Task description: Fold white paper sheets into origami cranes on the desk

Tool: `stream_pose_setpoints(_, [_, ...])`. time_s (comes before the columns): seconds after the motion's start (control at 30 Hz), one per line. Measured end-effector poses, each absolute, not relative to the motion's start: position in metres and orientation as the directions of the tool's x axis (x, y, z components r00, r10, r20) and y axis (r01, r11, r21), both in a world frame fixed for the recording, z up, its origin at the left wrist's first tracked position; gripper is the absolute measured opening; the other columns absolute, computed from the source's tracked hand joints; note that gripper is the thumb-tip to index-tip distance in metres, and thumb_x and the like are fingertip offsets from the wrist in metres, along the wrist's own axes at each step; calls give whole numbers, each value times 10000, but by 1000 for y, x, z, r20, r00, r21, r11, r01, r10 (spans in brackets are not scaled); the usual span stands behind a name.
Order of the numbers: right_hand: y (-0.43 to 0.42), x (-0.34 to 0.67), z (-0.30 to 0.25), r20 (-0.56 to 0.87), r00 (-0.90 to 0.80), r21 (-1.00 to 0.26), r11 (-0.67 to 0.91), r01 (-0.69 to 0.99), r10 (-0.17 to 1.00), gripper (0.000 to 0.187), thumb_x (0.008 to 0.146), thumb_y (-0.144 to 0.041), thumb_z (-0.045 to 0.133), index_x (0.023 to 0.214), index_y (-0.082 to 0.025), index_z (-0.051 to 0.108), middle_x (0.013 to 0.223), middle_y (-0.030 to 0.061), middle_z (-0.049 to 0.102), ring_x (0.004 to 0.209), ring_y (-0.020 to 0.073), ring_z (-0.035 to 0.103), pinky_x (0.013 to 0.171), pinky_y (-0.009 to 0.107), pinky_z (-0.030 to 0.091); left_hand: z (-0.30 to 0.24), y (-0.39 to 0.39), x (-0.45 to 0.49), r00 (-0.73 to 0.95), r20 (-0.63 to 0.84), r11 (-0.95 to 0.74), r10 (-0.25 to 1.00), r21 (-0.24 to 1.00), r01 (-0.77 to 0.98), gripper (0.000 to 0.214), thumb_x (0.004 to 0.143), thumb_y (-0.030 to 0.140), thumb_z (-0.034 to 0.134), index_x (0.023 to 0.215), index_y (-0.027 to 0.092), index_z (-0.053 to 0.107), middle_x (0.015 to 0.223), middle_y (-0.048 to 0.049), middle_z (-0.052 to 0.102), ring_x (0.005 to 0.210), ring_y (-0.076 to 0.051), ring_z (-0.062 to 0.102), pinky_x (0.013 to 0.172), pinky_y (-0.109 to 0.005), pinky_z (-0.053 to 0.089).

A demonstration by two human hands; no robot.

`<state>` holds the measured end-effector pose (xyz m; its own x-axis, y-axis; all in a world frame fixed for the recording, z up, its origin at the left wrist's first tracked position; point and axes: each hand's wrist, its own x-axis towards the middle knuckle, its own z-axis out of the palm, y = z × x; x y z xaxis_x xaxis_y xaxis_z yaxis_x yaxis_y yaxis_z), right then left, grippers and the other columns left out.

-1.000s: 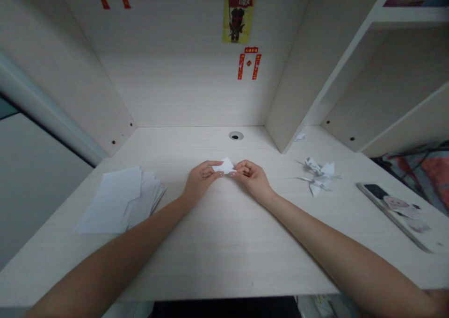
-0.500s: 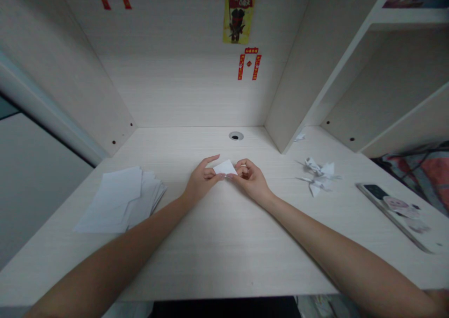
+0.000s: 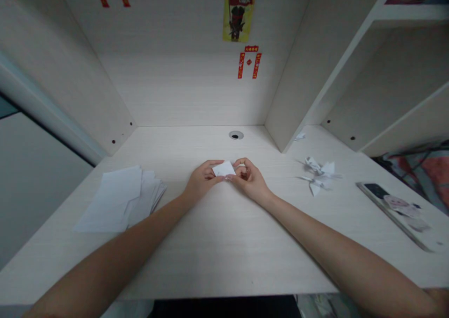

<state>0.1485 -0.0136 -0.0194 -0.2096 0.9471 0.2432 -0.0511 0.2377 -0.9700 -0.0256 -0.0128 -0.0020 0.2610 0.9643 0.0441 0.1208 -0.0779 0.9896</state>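
Note:
A small folded piece of white paper [image 3: 223, 169] is held between both hands over the middle of the desk. My left hand [image 3: 204, 177] pinches its left side, thumb along the near edge and index finger at the far edge. On the other side, my right hand [image 3: 249, 177] grips the paper with thumb and curled fingers. The two thumb tips almost meet at its near edge. Fingers cover parts of the paper, so its exact folds cannot be made out.
Loose white sheets [image 3: 121, 194] lie stacked on the left. Several folded paper figures [image 3: 317, 173] sit to the right, with a phone [image 3: 396, 215] beyond them. A cable hole [image 3: 236, 135] is at the back of the desk [image 3: 196, 262]. An upright panel [image 3: 291, 84] rises behind the figures.
My left index finger, raised before, has come down onto the paper's far edge. The paper has tilted slightly. My right hand has barely moved.

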Motion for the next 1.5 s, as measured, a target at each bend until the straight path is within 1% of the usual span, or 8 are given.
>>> stream_pose_setpoints(0.23, [-13,149,-21,273,-212,-962,263,-73,938,336,722,-397,656,925,-219,455,583,-53,536,522,107,466,509,229,335,0,-12,-24,232,46,-72,972,992,104,499,634,297,718,1074,141,542,825,-59,689,691,-147,638,625,-233,474])
stream_pose_setpoints(0.43, [-13,149,-20,274,-189,-962,273,-34,943,369,708,-413,663,943,-216,460,601,-48,559,523,107,480,510,229,354,2,-13,-23,207,23,-42,978,995,87,458,618,293,731,1013,149,549,779,-38,692,653,-138,632,599,-222,466])
stream_pose_setpoints(0.73, [-9,151,-22,260,-106,-965,261,-5,960,392,684,-415,677,963,-212,493,575,-51,548,517,118,487,517,238,358,4,-12,-25,281,-10,-8,960,998,64,564,665,318,696,1169,152,503,714,-30,695,674,-160,646,596,-232,459])
stream_pose_setpoints(1.0, [-10,151,-20,280,-156,-959,282,-15,947,372,717,-357,654,1015,-216,482,561,-69,510,530,118,493,543,240,377,5,-13,-25,247,2,-18,969,998,63,551,648,316,707,1140,148,526,699,-28,697,662,-158,641,612,-239,462])
stream_pose_setpoints(1.13, [-12,150,-22,271,-252,-962,272,-34,929,404,762,-332,605,1092,-231,396,618,-60,559,602,127,550,584,239,399,2,-10,-27,174,11,-18,985,999,38,538,654,344,700,1124,145,531,726,-36,696,693,-163,641,658,-256,470])
stream_pose_setpoints(1.27, [-16,149,-22,270,-341,-949,309,66,900,387,760,-327,608,1070,-229,399,622,-56,581,607,125,560,586,235,399,-3,-6,-28,100,59,-62,993,998,32,439,678,356,675,1051,149,570,760,-31,692,746,-163,633,722,-269,470])
stream_pose_setpoints(1.4, [-18,149,-18,302,-309,-940,336,62,902,402,743,-335,633,1057,-235,404,665,-52,562,569,106,505,571,230,397,-2,-6,-27,132,95,-103,987,993,54,326,704,364,638,945,145,633,839,-50,693,776,-167,622,735,-272,468])
stream_pose_setpoints(1.5, [-17,150,-15,321,-276,-940,341,26,906,422,769,-340,608,1123,-245,399,786,-8,597,649,121,536,618,248,424,2,-8,-25,165,109,-128,980,986,105,315,713,371,612,931,151,665,892,-56,692,814,-175,614,724,-271,468])
